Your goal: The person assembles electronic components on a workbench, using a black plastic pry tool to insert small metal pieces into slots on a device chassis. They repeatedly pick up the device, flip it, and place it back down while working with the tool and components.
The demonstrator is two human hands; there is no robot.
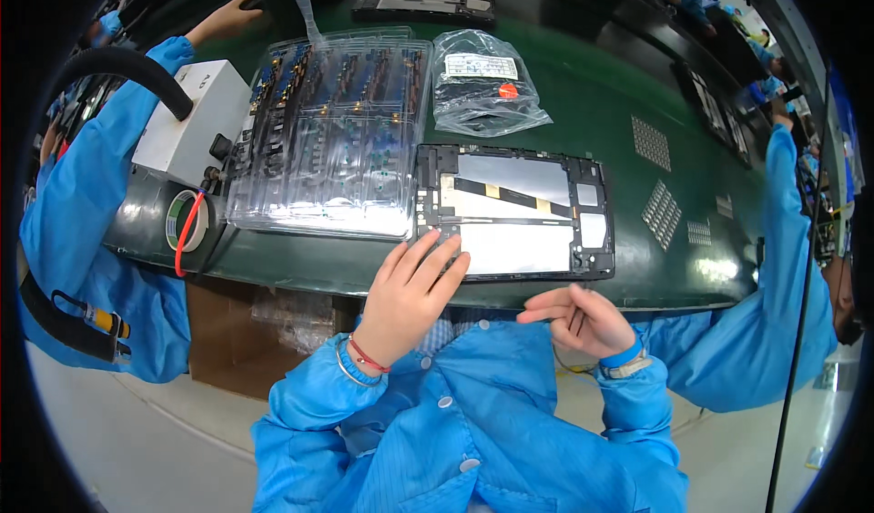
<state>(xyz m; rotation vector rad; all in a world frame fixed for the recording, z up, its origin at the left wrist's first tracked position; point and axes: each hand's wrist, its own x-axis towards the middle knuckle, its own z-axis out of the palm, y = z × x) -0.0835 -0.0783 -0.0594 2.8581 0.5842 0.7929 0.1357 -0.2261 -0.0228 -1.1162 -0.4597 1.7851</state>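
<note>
An opened tablet-like device lies on the green table's near edge, its inside facing up. It has a black frame, silver plates and a slanting dark strip with yellow tape pieces. My left hand rests with spread fingers on its lower left corner. Just off the device's near edge, my right hand hovers in front of the table. Its forefinger points left, the other fingers are partly curled, and the thumb stands apart. I see nothing held in it.
Stacked clear trays of small circuit parts stand left of the device. Behind it lies a clear plastic bag. A white box and tape roll are further left, small metal part sheets right. Co-workers' arms flank me.
</note>
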